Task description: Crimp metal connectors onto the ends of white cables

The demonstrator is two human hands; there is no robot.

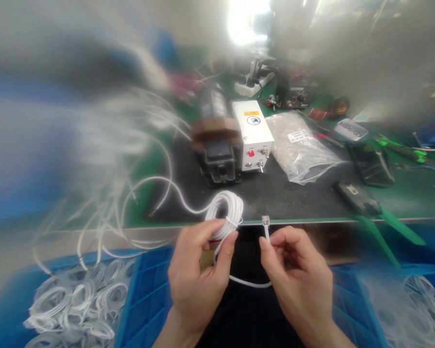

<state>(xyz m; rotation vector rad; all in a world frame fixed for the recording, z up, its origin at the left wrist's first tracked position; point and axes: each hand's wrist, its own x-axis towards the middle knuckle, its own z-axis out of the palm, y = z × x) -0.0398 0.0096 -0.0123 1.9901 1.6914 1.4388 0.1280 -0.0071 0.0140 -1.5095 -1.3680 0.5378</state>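
My left hand [199,270] is closed around a small coil of white cable [226,210], held just in front of the bench edge. My right hand [299,275] pinches the free end of the same cable, with a clear plastic plug [266,221] standing up above the fingertips. A short loop of cable hangs between the two hands. Behind them on the black mat [271,193] stands a dark crimping machine [217,145] next to its white control box [253,133].
A blue bin [137,295] at lower left holds several white cable coils [76,304]; another bin [402,299] at lower right holds more. Loose white cables trail at left. A clear bag of plugs [300,145], green-handled crimpers [369,212] and other tools lie on the bench.
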